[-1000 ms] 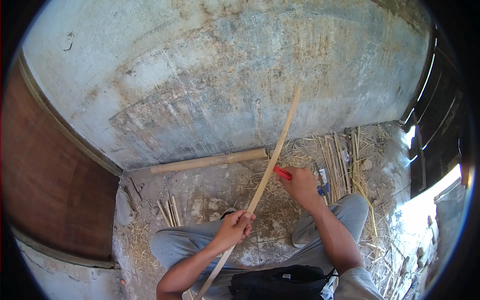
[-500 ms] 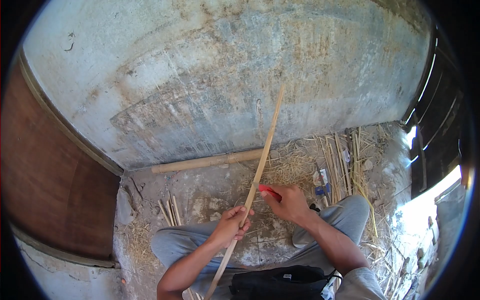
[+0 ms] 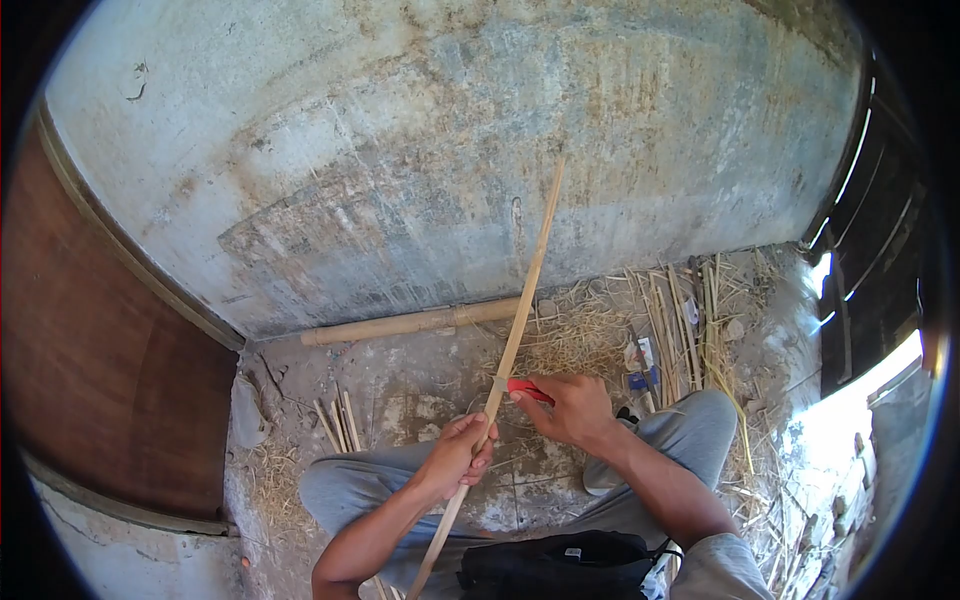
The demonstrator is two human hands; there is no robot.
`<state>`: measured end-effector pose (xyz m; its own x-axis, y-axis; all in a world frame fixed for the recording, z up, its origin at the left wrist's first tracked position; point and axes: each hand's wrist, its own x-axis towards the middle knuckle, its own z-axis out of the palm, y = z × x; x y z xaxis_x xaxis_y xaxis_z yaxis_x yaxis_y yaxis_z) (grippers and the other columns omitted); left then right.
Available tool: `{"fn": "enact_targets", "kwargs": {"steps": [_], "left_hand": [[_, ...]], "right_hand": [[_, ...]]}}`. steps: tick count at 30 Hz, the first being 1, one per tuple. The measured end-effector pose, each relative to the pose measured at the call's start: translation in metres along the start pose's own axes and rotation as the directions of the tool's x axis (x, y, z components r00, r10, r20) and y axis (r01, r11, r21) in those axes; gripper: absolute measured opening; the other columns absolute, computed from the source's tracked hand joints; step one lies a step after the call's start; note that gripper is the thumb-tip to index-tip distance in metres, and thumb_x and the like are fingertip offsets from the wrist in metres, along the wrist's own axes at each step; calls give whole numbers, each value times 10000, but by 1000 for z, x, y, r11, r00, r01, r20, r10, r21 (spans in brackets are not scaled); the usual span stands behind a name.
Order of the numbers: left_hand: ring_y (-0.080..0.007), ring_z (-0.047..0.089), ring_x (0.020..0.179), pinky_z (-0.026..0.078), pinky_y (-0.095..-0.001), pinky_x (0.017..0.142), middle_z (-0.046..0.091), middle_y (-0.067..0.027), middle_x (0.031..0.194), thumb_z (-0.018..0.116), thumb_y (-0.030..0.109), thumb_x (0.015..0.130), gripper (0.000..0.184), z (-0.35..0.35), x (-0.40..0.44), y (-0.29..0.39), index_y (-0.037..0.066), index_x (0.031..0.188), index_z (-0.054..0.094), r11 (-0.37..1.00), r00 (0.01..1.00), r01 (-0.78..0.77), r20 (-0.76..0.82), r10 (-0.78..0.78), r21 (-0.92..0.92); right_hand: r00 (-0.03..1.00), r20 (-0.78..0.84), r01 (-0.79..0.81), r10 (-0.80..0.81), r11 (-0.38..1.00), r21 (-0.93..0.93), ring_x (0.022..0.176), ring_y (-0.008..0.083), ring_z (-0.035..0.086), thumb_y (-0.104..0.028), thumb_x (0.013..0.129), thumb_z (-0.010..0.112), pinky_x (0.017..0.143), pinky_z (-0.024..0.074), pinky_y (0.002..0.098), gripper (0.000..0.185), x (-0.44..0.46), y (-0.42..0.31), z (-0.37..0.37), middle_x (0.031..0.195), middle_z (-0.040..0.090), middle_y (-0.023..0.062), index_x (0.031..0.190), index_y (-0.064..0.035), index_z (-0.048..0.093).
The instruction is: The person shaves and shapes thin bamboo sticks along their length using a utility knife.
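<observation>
A long, thin bamboo strip (image 3: 524, 310) runs at a slant from below the frame up in front of the wall. My left hand (image 3: 460, 455) is closed around its lower half, fingers wrapped over it. My right hand (image 3: 570, 408) is closed on a red-handled knife (image 3: 527, 388). The knife's short blade lies against the strip just above my left hand. My fingers partly cover the handle.
A thick bamboo pole (image 3: 420, 324) lies along the foot of the stained wall (image 3: 400, 180). Shavings (image 3: 575, 340) and several bamboo sticks (image 3: 678, 325) lie at the right. More short sticks (image 3: 343, 422) stand by my left knee. A brown door panel (image 3: 120, 350) is at the left.
My right hand and the knife have shifted slightly left and down along the strip, closer to my left hand. The strip's upper tip has moved a little up and left.
</observation>
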<state>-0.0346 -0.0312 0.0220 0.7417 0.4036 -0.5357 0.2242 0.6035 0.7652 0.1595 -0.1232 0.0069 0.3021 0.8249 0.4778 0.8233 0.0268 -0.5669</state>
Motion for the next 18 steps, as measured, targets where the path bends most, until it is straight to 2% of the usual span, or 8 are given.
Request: {"fn": "enact_targets", "kwargs": {"steps": [2, 6, 8, 12, 14, 18], "left_hand": [[-58, 280, 386, 220, -219, 345, 386, 3, 535, 356, 338, 1075, 317, 0, 0, 0, 85, 950, 499, 1000, 1000, -5, -9, 5, 17], [-56, 277, 400, 215, -218, 354, 376, 7, 540, 359, 346, 1073, 311, 4, -1, -3, 92, 947, 487, 992, 996, -64, -52, 70, 105], [-55, 275, 402, 212, -220, 357, 373, 9, 541, 362, 351, 1071, 312, 7, -4, -2, 92, 947, 482, 994, 997, -56, -49, 60, 92], [-54, 272, 405, 207, -223, 359, 367, 11, 543, 367, 360, 1069, 313, 8, -6, 0, 92, 945, 475, 998, 998, -29, -47, 32, 64], [-54, 273, 405, 207, -223, 359, 365, 11, 543, 369, 360, 1068, 312, 7, -6, -1, 92, 947, 473, 998, 999, -33, -39, 36, 58], [-53, 273, 403, 205, -221, 357, 361, 12, 543, 374, 360, 1067, 310, 9, -8, 3, 92, 942, 469, 998, 999, -37, -32, 39, 52]], "right_hand": [[1000, -18, -5, 4, 1000, -29, 531, 273, 651, -331, 842, 731, 470, 506, 383, 268, 0, -1, -1, 641, 661, 98, 883, -66, 730], [1000, -3, -20, 20, 998, -64, 532, 270, 653, -331, 836, 738, 466, 506, 383, 273, 1, -2, -2, 631, 655, 94, 879, -61, 728], [999, -46, 24, -27, 998, -53, 532, 268, 652, -326, 829, 746, 466, 505, 380, 271, 1, 0, 0, 627, 651, 93, 870, -59, 724], [999, -42, 7, -9, 998, -57, 534, 267, 652, -321, 823, 753, 466, 504, 375, 266, 1, 2, 3, 642, 656, 93, 866, -60, 723], [990, -121, 72, -78, 996, -52, 477, 258, 639, -365, 835, 734, 412, 491, 375, 288, 3, 5, 5, 591, 645, 74, 845, -78, 710], [994, -101, 24, -30, 998, -59, 537, 264, 654, -327, 819, 758, 465, 502, 371, 272, 3, 0, 1, 659, 659, 84, 853, -61, 718]]}}
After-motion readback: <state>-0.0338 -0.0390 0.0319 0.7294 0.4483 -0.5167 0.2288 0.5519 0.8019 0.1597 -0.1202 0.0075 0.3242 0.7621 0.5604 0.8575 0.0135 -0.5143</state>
